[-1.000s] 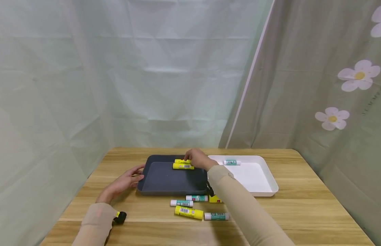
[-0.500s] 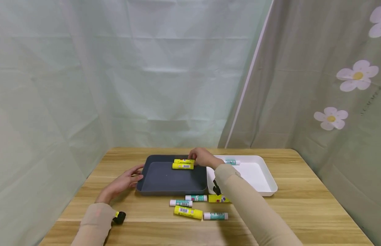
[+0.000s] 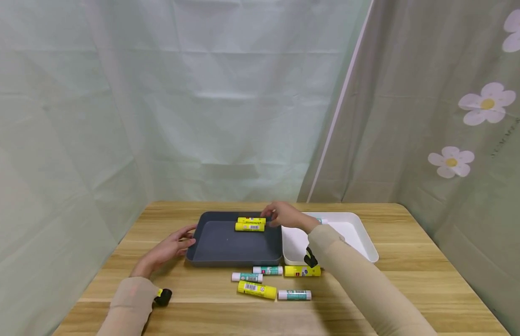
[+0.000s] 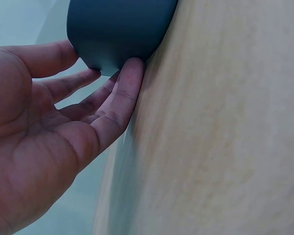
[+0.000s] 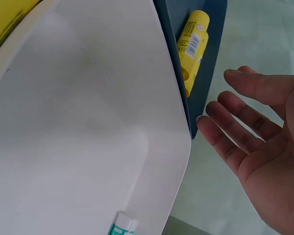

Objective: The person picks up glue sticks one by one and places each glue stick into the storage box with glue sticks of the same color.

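My left hand (image 3: 172,245) touches the left side of the dark grey tray (image 3: 226,247) with its fingers extended; in the left wrist view the fingertips (image 4: 133,68) rest at the tray's corner. Two yellow glue sticks (image 3: 250,227) lie side by side in that tray, near its back right. Just right of them, over where the two trays meet, is my right hand (image 3: 285,215). It holds nothing, and the right wrist view shows its fingers (image 5: 218,139) spread and loosely bent. The white tray (image 3: 290,242) holds a white-and-teal glue stick (image 5: 122,224), partly behind the right forearm in the head view.
In front of the trays on the wooden table (image 3: 192,308) lie more glue sticks. Two are yellow, one (image 3: 302,271) by the white tray and one (image 3: 257,290) nearer. Three are white and teal, including one (image 3: 294,295) at the front. A curtain (image 3: 226,116) hangs behind.
My right hand has let go of the rear yellow glue stick and drawn away to the right, its fingers opening. The left hand has stayed at the grey tray.
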### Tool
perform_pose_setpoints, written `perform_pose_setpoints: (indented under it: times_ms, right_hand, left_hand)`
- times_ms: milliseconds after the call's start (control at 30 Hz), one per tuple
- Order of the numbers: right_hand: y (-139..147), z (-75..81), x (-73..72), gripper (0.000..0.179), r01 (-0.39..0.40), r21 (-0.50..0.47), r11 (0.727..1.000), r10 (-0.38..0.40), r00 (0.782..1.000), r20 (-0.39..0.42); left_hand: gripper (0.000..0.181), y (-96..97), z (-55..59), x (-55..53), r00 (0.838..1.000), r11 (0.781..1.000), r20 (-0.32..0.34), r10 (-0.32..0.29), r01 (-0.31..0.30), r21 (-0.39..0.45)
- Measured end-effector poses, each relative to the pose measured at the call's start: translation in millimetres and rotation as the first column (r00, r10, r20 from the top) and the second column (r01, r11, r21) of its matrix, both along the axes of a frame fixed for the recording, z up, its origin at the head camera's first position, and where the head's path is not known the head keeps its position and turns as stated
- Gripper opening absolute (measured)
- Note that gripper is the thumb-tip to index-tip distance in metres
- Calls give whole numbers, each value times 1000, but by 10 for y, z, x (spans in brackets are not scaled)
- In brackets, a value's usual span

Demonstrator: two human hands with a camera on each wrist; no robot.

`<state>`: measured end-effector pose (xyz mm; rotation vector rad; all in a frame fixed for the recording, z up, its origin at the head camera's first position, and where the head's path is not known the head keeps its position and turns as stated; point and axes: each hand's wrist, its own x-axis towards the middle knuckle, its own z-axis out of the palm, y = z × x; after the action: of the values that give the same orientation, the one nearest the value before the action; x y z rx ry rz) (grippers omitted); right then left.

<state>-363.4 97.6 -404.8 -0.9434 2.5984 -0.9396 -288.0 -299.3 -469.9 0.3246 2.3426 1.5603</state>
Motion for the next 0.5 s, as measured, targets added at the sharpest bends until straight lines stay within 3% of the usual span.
perform_pose_setpoints:
  times_ms: [500]
  right_hand:
    - [444,104,251,41,-38,-147,988,52,995,90]
  left_hand:
    - [66,6,-10,-8,1000,1000,0,-6,6,-2]
